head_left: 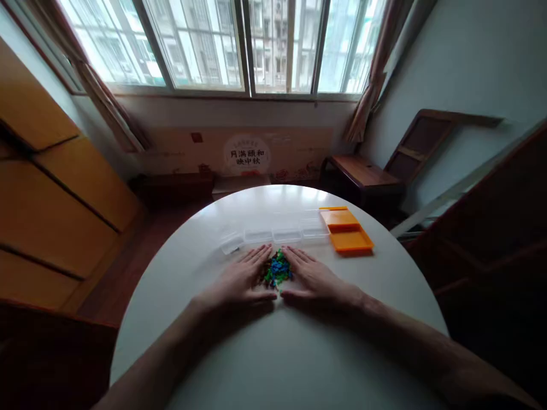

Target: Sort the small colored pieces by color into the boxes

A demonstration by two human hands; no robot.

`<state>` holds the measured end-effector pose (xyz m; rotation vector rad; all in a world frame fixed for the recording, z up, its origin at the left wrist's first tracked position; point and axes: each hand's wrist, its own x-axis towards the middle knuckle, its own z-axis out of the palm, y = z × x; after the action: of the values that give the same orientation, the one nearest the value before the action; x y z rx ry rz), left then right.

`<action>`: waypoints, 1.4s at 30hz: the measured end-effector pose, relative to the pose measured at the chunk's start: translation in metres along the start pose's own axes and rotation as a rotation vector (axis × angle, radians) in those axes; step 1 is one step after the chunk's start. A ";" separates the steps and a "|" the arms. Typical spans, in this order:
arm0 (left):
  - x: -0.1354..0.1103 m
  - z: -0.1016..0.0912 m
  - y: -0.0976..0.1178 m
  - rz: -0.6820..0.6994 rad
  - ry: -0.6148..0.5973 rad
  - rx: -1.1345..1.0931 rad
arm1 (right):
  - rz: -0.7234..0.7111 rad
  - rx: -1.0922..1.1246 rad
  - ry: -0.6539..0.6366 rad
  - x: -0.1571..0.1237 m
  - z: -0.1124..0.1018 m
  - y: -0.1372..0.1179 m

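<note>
A small heap of tiny blue, green and dark pieces (278, 270) lies on the white round table (273, 353); their exact kind is too small to make out. My left hand (245, 279) rests flat along the heap's left side, fingers stretched forward and thumb pointing inward. Mirroring it on the right, my right hand (314, 278) lies with fingers extended and thumb toward the other thumb. Together the hands ring the pile, and neither grips anything. Part of the heap is hidden under the fingers.
Beyond my fingers stand several clear plastic boxes (287, 234) in a row. An orange tray (351, 239) with two sections sits at the right. Past the table are a wooden chair (363, 171), orange cabinets (51, 210) on the left and a window (205, 45).
</note>
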<state>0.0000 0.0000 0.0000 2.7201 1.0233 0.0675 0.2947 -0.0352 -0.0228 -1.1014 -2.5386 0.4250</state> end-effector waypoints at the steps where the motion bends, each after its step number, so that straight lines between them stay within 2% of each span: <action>1: -0.004 0.000 -0.005 -0.012 0.000 0.004 | 0.007 -0.001 0.003 0.000 0.001 0.000; 5: -0.011 0.003 -0.013 -0.027 0.022 0.028 | 0.020 -0.011 0.000 0.000 0.001 -0.004; 13: 0.007 0.011 0.001 0.045 0.060 0.045 | 0.013 -0.012 -0.001 0.003 -0.008 -0.019; 22: 0.011 0.017 0.001 0.105 0.103 0.008 | -0.041 0.024 0.037 0.002 -0.006 -0.015; 27: 0.008 0.009 0.002 0.121 0.125 -0.035 | -0.060 0.033 0.058 0.003 -0.006 -0.012; 32: -0.009 -0.006 -0.008 0.118 0.105 -0.042 | -0.050 0.036 0.017 0.009 0.001 -0.011; 37: -0.032 -0.014 -0.020 0.127 0.135 -0.038 | -0.024 0.034 0.024 0.024 0.015 -0.019; 40: -0.058 -0.016 -0.033 0.112 0.157 -0.037 | -0.002 0.045 0.044 0.035 0.020 -0.029; 42: -0.081 -0.016 -0.044 0.053 0.187 -0.028 | 0.006 0.054 0.043 0.040 0.022 -0.036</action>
<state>-0.0917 -0.0178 0.0082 2.7557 0.9893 0.3494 0.2364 -0.0324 -0.0206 -1.0868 -2.4724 0.4629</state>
